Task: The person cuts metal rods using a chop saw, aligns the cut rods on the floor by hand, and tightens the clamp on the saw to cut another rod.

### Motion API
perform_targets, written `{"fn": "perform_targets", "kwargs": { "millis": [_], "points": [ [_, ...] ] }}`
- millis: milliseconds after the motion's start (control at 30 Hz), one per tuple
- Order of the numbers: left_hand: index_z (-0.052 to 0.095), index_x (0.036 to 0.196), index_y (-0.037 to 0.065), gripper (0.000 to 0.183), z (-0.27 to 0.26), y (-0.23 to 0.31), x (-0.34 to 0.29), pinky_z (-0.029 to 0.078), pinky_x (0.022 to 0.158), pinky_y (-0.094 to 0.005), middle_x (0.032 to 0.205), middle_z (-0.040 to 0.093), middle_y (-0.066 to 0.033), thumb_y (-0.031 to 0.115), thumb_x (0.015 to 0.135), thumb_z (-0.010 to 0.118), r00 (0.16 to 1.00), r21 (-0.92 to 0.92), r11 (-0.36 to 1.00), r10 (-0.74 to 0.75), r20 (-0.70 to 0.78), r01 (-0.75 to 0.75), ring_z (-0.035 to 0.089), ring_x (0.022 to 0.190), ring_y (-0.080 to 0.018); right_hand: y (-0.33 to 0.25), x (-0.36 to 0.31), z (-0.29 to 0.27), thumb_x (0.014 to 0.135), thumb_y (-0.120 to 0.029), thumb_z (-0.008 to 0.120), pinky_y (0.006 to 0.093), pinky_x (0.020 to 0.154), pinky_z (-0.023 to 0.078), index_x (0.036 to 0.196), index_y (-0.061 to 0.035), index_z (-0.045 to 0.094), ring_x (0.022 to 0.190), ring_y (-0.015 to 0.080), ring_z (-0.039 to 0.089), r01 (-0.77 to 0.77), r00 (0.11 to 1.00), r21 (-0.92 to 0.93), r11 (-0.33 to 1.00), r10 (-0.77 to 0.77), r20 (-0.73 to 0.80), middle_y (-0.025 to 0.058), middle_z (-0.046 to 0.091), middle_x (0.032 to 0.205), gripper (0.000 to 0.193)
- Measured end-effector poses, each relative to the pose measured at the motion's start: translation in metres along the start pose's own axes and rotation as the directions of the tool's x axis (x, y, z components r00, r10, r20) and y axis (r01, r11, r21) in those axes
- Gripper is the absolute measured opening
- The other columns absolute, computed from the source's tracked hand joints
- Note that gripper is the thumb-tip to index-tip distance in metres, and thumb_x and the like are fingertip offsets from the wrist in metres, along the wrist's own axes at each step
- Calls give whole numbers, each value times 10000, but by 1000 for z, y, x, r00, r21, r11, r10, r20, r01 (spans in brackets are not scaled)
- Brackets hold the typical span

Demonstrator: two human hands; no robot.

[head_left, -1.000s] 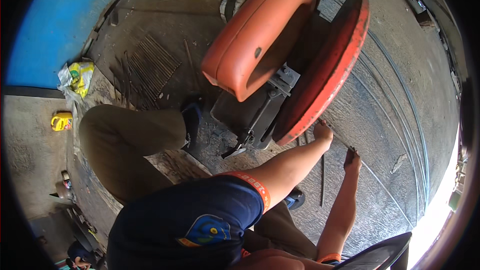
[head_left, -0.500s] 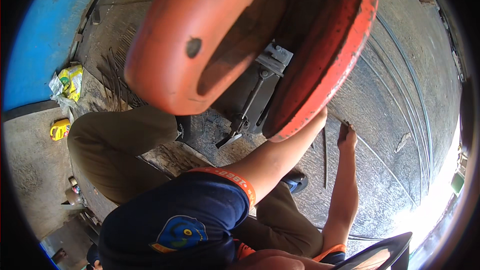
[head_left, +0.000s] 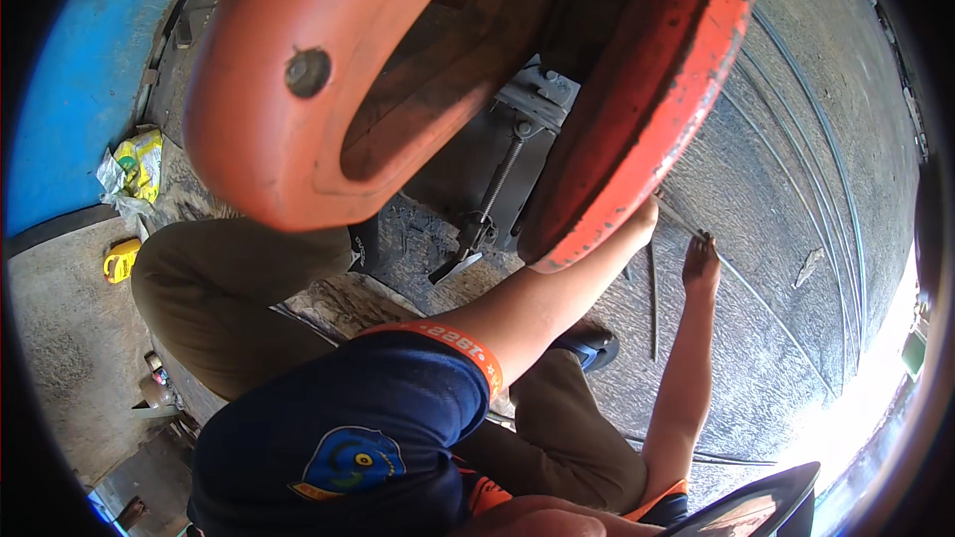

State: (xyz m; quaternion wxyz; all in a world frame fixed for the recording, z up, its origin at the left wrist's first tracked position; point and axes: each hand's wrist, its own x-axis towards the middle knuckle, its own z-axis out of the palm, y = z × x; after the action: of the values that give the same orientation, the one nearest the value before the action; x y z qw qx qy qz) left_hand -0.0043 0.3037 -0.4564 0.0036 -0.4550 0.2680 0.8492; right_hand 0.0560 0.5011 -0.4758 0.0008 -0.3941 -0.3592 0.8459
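The large orange handle [head_left: 269,139] and red disc guard [head_left: 657,109] of a cut-off saw fill the upper middle. Beneath them shows the saw's clamp screw [head_left: 502,174]. My left arm crosses under the guard. Only part of my left hand [head_left: 642,224] shows past the guard's lower edge, close to one end of a thin metal rod [head_left: 761,303]; its fingers are hidden. Farther right, my right hand [head_left: 702,264] is closed on that rod, which slants down to the right.
Several long rods [head_left: 821,139] curve over the concrete at right. A short dark rod [head_left: 654,308] lies near my sandalled foot [head_left: 592,346]. To the left are a blue sheet [head_left: 85,89], a yellow packet [head_left: 141,164] and a yellow container [head_left: 121,261].
The saw's handle has shifted left in view and appears larger, and its guard has tilted slightly. My right hand has shifted slightly right, staying at the rod.
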Motion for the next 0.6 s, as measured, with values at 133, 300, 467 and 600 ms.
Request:
{"fn": "perform_targets", "kwargs": {
  "millis": [133,300,467,600],
  "points": [
    [451,960,13,302,7,7,5,559,660,-348,859,480,-76,286,1044,353,999,87,996,16,-39,-13,533,683,-149,-5,6,10,977,-109,515,332,963,488,1060,36,542,996,229,577,-49,999,30,998,49,-6,126,595,1027,170],
    [422,968,40,262,12,53,5,517,588,-315,792,397,-22,273,1049,332,979,109,977,193,-70,-185,451,622,-117,21,-5,52,978,-83,498,338,955,505,1051,42,529,964,231,590,-74,997,-28,997,74,15,131,589,1005,148],
    [423,1021,56,266,19,62,-8,476,610,-266,835,395,5,308,1049,343,976,-38,989,137,-172,-145,419,643,-108,27,-4,40,987,-103,491,327,931,524,1058,30,533,968,227,599,-115,993,-63,991,116,15,126,585,1015,157],
    [417,985,70,294,7,54,7,501,613,-299,795,418,-15,353,1040,358,983,-119,987,85,-164,-105,463,626,-121,34,-7,55,990,-144,503,334,926,512,1119,24,522,953,229,594,-182,979,-74,980,188,74,122,585,1029,213]
  ]
}}
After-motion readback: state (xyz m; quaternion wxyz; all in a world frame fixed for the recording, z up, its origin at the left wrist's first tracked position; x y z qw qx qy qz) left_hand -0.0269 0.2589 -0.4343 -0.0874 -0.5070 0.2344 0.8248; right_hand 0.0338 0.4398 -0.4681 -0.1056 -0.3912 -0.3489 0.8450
